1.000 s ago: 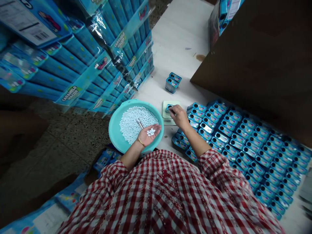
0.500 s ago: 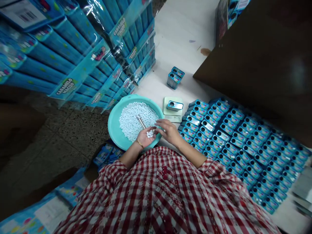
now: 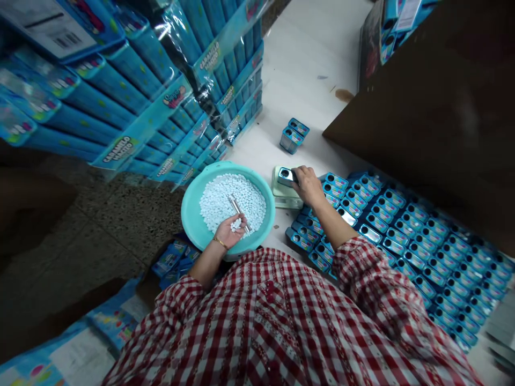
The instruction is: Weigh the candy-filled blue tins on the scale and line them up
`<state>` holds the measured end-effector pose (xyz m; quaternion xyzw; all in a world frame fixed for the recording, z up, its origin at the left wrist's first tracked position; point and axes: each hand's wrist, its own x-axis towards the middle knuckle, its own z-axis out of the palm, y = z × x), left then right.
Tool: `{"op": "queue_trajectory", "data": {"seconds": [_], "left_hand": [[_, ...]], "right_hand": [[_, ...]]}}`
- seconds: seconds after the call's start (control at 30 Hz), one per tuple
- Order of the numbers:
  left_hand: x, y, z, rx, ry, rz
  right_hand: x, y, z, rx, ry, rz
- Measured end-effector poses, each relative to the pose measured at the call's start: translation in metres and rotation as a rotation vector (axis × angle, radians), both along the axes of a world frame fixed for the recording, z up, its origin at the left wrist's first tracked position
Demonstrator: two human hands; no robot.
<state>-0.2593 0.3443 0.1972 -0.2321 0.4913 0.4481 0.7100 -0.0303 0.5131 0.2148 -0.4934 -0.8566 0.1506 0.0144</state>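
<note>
My left hand (image 3: 229,231) is cupped palm up over the near side of a turquoise basin (image 3: 187,214), holding a few small white candies (image 3: 235,224). More white candies (image 3: 217,195) fill the basin's middle, with a shiny metal tube-like scoop (image 3: 235,203) lying on them, partly behind my fingers. To the right, my right hand (image 3: 308,185) grips the right end of a small blue tin with a round dark opening (image 3: 285,174). That tin is at a pale green scale (image 3: 287,203); whether it rests on the plate I cannot tell.
Rows of similar blue tins (image 3: 390,220) cover the table at right, under a large brown cardboard box (image 3: 426,112). Two tins (image 3: 292,136) stand beyond the scale. Stacked plastic-wrapped blue packs (image 3: 140,118) rise at left. An open box of blue packets (image 3: 173,257) sits below the basin.
My right hand has left my left palm and moved right to grip the tin at the scale. My left hand has shifted slightly left, still holding candies. The view has shifted a little.
</note>
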Motion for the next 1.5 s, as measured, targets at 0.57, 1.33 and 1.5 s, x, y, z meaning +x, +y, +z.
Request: {"op": "queue_trajectory", "data": {"seconds": [0.57,1.33,1.5], "left_hand": [[-0.013,-0.003,-0.005,-0.042,0.023,0.045],[0.013,-0.013,0.003,-0.040,0.074,0.017],[0.015,-0.012,0.009,0.010,0.003,0.060]], "right_hand": [[0.020,0.052,-0.022,0.210,-0.038,-0.234],[-0.016,0.005,0.022,-0.015,-0.321,0.150],[-0.040,-0.057,0.029,-0.038,-0.081,0.244]]}}
